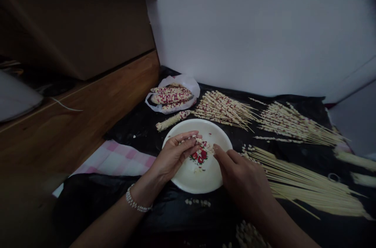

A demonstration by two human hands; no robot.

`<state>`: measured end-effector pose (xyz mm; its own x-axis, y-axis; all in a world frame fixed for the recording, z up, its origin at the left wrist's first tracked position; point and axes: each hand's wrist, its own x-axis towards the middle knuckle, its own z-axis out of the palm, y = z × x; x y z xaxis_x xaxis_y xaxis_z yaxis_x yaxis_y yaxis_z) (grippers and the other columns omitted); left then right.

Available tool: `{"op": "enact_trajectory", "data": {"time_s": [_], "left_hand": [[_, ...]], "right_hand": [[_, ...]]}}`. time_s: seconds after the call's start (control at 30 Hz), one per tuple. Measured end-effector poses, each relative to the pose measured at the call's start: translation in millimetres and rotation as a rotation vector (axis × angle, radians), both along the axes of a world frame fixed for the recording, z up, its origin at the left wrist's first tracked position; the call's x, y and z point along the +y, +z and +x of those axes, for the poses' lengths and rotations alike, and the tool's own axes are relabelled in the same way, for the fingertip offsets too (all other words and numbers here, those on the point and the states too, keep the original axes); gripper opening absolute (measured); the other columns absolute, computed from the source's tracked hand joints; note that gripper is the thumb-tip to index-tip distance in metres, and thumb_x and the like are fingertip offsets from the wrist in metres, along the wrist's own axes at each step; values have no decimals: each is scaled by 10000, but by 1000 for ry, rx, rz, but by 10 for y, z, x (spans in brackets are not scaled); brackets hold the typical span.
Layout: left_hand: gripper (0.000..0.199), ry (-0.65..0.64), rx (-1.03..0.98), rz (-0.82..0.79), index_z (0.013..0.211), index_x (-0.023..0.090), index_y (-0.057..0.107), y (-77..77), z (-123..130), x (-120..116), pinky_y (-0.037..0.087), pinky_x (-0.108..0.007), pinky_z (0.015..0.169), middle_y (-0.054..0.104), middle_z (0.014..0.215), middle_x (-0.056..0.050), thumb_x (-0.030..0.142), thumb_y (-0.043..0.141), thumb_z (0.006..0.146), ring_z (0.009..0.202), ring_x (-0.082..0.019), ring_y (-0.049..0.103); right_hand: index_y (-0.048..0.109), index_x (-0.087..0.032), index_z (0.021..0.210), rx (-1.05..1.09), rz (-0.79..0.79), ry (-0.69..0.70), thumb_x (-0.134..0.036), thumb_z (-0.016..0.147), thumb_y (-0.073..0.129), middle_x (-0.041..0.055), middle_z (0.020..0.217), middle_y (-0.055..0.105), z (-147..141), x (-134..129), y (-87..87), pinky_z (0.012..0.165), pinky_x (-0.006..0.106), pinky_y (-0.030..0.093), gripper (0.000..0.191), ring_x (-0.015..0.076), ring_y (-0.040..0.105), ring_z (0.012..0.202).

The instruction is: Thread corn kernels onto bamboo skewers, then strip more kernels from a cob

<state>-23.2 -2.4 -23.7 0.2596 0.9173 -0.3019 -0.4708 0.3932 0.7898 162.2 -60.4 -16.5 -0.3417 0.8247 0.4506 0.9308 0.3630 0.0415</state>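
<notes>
My left hand curls over a white plate and is shut on a small cluster of pale and red corn kernels. A thin skewer may run through them, but it is too small to tell. My right hand is on the plate's right side, its fingertips close to the kernels, and it is unclear whether it holds anything. A red flower pattern shows in the plate's centre. A beaded bracelet circles my left wrist.
Behind the plate lie speckled corn cobs in a plastic bag and a partly stripped cob. Kernel-threaded skewers and bare skewers lie on black plastic sheeting. A wooden ledge runs along the left, beside a pink checked cloth.
</notes>
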Motion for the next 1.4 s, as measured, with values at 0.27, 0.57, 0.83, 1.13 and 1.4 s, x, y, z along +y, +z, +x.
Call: {"op": "enact_trajectory", "data": {"time_s": [0.27, 0.57, 0.83, 1.13, 1.4], "left_hand": [[186, 17, 6, -5, 959, 148, 717, -37, -6, 13, 538, -199, 825, 717, 951, -42, 200, 687, 784, 851, -96, 651], [171, 22, 8, -15, 927, 115, 720, -10, 4, 6, 543, -214, 823, 720, 922, -62, 157, 699, 763, 825, -111, 655], [179, -35, -75, -115, 961, 124, 703, -5, 1, -6, 515, -238, 883, 714, 923, -55, 171, 676, 791, 864, -118, 658], [159, -66, -88, -95, 952, 123, 699, -18, 23, -25, 513, -240, 880, 717, 935, -62, 187, 651, 814, 880, -129, 658], [75, 45, -45, -101, 845, 156, 707, 34, 39, 36, 512, -221, 880, 715, 881, -9, 164, 685, 774, 858, -110, 655]], "right_hand": [[616, -191, 1170, 17, 18, 3, -170, 890, 460, 1, 676, 600, -3, -1, -15, 479, 279, 249, 321, 119, 546, 512], [611, -173, 1174, -3, 18, 20, -139, 881, 460, -4, 669, 586, -20, -1, -16, 473, 282, 255, 332, 109, 535, 498], [605, -174, 1177, -27, 23, 23, -104, 864, 461, -8, 674, 578, -22, 7, -34, 477, 293, 265, 352, 118, 538, 510], [603, -156, 1172, -67, 46, 21, -56, 810, 459, 13, 699, 591, -37, -13, -17, 480, 284, 289, 402, 130, 553, 519], [428, -157, 1353, 167, -98, 80, -337, 893, 501, 91, 966, 651, 63, 114, 41, 596, 283, 447, 499, 174, 612, 713]]}}
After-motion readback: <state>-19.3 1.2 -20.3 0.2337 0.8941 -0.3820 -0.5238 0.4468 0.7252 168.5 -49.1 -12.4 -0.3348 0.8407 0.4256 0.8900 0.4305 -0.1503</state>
